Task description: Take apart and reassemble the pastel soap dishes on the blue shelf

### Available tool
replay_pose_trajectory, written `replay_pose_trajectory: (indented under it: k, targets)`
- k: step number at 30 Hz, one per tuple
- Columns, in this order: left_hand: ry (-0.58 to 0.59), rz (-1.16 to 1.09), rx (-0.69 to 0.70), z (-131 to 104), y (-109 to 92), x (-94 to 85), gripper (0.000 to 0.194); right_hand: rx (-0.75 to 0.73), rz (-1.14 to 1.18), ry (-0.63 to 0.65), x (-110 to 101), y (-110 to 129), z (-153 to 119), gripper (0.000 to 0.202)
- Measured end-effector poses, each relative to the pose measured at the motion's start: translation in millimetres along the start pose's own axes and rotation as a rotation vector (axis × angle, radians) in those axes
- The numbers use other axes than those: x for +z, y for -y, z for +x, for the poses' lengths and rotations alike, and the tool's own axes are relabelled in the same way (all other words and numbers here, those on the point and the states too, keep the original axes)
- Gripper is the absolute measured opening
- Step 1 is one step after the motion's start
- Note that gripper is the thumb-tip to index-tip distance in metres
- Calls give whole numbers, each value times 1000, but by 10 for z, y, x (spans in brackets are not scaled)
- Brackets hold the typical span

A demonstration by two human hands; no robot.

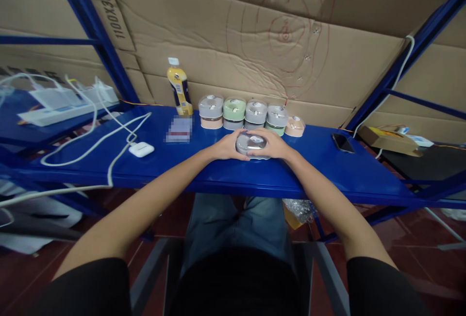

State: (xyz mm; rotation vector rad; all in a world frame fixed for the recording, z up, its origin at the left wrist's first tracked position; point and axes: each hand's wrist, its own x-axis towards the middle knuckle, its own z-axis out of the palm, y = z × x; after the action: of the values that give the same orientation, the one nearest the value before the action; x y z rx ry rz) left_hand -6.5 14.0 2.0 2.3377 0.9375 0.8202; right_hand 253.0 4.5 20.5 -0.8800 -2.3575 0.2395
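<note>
Both hands are around a grey oval case with a clear top (244, 144) near the front middle of the blue table. My left hand (229, 146) wraps its left side, and my right hand (272, 145) wraps its right side, with fingers over the front. Just behind stands a row of similar cases, mostly stacked in twos: grey over orange (211, 111), green over grey (234, 112), grey ones (255, 113) and grey over green (276, 118). A single orange case (294, 126) sits at the row's right end.
On the blue table (174, 165) are a yellow bottle (179, 88), a blurred pack (179, 129), a white earphone case (141, 149) with cables nearby, and a phone (342, 143). Blue shelf posts flank it, with cardboard behind. An open box (391, 141) lies right.
</note>
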Motion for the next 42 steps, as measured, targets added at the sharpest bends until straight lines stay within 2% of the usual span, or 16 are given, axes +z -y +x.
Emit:
replay_pose_trajectory:
  k: [7,11,13,16,21,24,27,30,32,35,37,42]
  targets:
    - [16,15,23,-28,-42,-29,113,33,-39,23,0,47,-46,86]
    - [15,38,4,-26,-44,-25,116,51,-15,67,-78,65,-207,93]
    - [27,33,-2,-19,-39,-16,117,83,-37,66,-164,107,-402,97]
    - [39,25,15,-14,-31,-7,107,177,-139,18,-377,220,-861,95]
    - [34,38,29,-16,-15,-6,89,502,-390,-1,-904,313,-1740,91]
    - [28,55,40,-13,2,-3,83,728,-542,-3,-1144,174,-1978,90]
    - [27,64,48,-6,25,1,80,960,-655,-29,-1240,-106,-1867,85]
    - [27,64,55,0,47,8,78,1184,-693,-72,-1252,-445,-1512,86]
    - [22,63,59,2,58,12,77,1280,-679,-103,-1245,-654,-1238,91]
    - [16,64,64,2,64,13,74,1352,-636,-131,-1222,-875,-902,96]
    - [17,68,69,0,62,12,73,1360,-592,-146,-1192,-947,-774,96]
    - [23,82,71,4,65,11,72,1275,-532,-234,-1115,-909,-767,97]
